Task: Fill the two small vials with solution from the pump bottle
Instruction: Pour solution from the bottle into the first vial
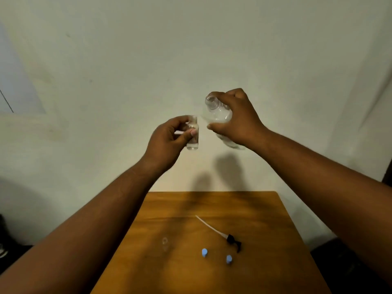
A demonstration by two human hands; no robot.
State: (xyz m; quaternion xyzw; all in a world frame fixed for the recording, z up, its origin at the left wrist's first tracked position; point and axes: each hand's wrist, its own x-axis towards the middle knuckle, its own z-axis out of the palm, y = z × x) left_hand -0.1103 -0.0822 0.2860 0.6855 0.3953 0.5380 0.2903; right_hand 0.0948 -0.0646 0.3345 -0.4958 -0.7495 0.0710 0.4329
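From the head camera, both hands are raised in front of a pale wall, above and beyond the far edge of a wooden worktop (265, 209). The left hand (167, 141) pinches a small clear vial (193, 134) between thumb and fingers; the vial stands roughly upright, its mouth up, with a little clear liquid at the bottom. The right hand (235, 119) is wrapped around a clear bottle (216, 109), which is tilted with its open neck pointing up and left, just beside the vial's top but apart from it. Some liquid shows inside the bottle.

On the worktop, a black pump head (233, 241) with its long white dip tube lies near the middle, toward the right edge. Two small blue caps (204, 252) lie just in front of it, near each other. A second clear vial (165, 242) stands left of the caps, faint against the wood.
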